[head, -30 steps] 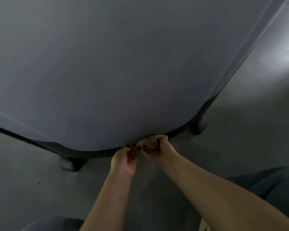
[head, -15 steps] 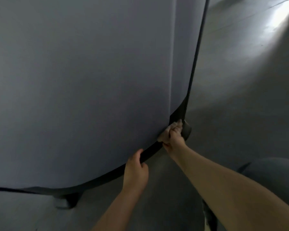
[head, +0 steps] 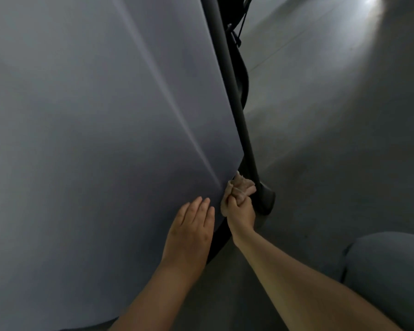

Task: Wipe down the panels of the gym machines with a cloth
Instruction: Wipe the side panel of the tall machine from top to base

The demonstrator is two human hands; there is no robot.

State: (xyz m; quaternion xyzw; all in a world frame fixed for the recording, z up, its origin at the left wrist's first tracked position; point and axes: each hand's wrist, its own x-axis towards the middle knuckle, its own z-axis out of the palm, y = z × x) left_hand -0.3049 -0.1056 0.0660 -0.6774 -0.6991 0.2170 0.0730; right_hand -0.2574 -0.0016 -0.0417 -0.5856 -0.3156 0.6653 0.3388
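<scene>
Moved since half a second ago: left hand [head: 191, 225] off the dark lower rim and now laid flat on the grey panel [head: 81, 139], fingers straight and together, holding nothing; view swung so the panel edge runs steeper up the frame. Right hand [head: 240, 211], just right of the left and low in the middle of the frame, curled tight round a bunched pale cloth [head: 240, 187], which pokes out above the knuckles. Cloth pressed where the panel's lower right corner meets a black bar [head: 234, 103], just beside the bar's dark foot [head: 265, 197] on the floor [head: 332, 139]. Panel filling the left and centre of the frame, smooth, with a faint crease slanting from upper centre down toward the cloth. Bar rising from the foot toward the top centre, leaning slightly left. Grey-clad knee [head: 387, 266] at lower right. Step in hand, by the look of it: wiping the corner and edge of this panel, free hand bracing against the surface. Next move likely calls for dragging the cloth along the edge or up across the broad face, keeping firm pressure, with the wad perhaps spread flatter to cover more. Cloth crumpled, so no clean long axis; the bundle roughly stretched up and to the right, free end aimed toward the bar.
</scene>
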